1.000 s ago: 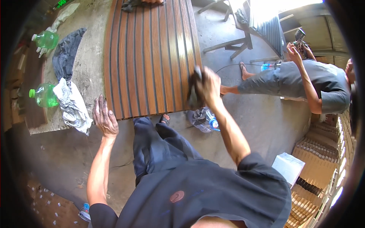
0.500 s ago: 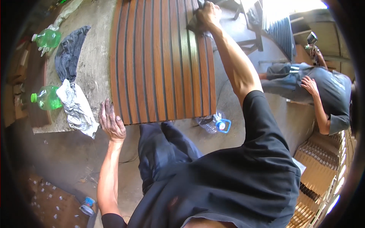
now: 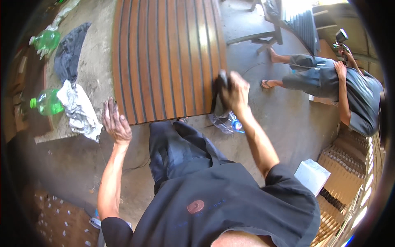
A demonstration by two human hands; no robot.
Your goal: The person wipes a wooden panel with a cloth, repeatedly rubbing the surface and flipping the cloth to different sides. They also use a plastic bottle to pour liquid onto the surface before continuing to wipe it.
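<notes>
A brown slatted wood panel (image 3: 170, 61) with dark grooves lies in front of me on a pale, stained worktable (image 3: 101, 45). My left hand (image 3: 117, 122) rests with fingers stretched out by the panel's near left corner, and its fingertips look darkened. At the near right corner, my right hand (image 3: 237, 94) is closed around a dark cloth (image 3: 218, 99) that presses on the panel's right edge. The hand is slightly blurred, and part of the cloth is hidden behind its fingers. A crumpled white cloth (image 3: 79, 111) lies just left of my left hand.
Two green bottles (image 3: 48, 102) and a dark grey cloth (image 3: 70, 53) lie on the table's left side. Below the panel's right corner stands a clear jug (image 3: 224, 123) with a blue cap. Another person (image 3: 329, 82) holds a spray gun (image 3: 340, 41) at the right, near a trestle (image 3: 263, 39).
My right hand has swept the dark cloth along the panel's right edge from the far part toward me. My left hand stays by the near left corner. The other person's legs now show more.
</notes>
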